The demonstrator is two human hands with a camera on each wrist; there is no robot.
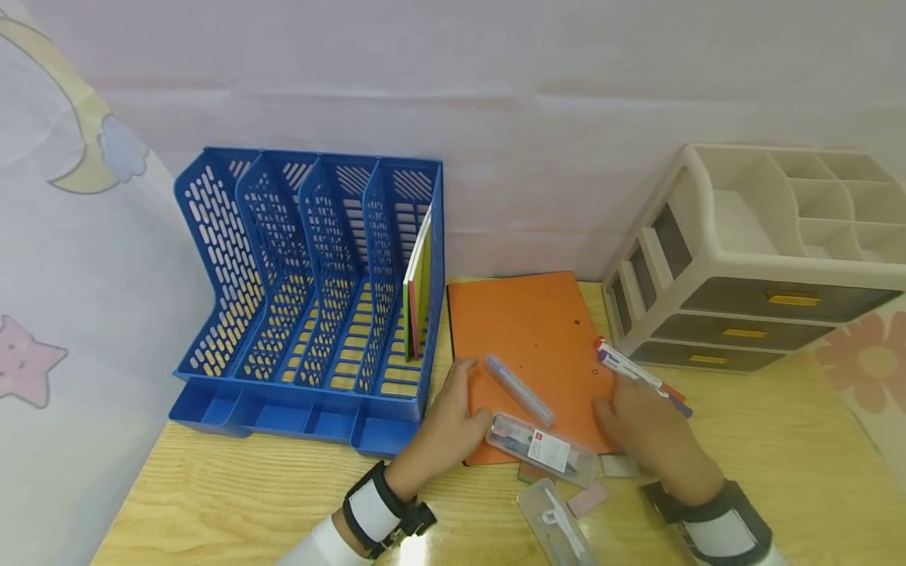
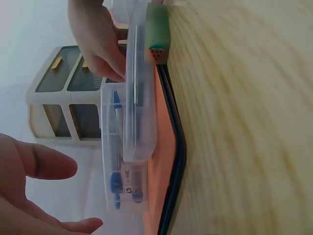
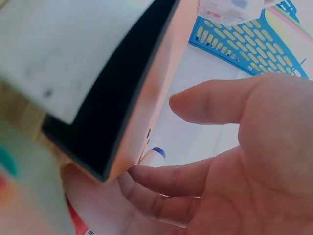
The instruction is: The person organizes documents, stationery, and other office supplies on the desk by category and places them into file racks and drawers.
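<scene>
An orange folder (image 1: 524, 322) with dark edges lies on the table. My left hand (image 1: 449, 420) is at its left edge, thumb and fingers spread apart with nothing between them. Near its thumb, a clear plastic case (image 1: 510, 439) with pens and a white label rests partly on the folder; a slim, bluish clear case (image 1: 520, 389) lies behind it. At the folder's right edge is my right hand (image 1: 647, 432). In the right wrist view its fingertips (image 3: 146, 178) touch the folder's edge, with the thumb held away. Two markers (image 1: 640, 369), one red-capped, lie beside this hand.
A blue file rack (image 1: 297, 385) holding thin books (image 1: 418, 291) stands left. At the right is a beige drawer unit (image 1: 708, 259). Another clear case (image 1: 555, 523), a pink block (image 1: 587, 498), a green block (image 2: 157, 29) and a whitish flat piece (image 1: 619, 466) lie in front.
</scene>
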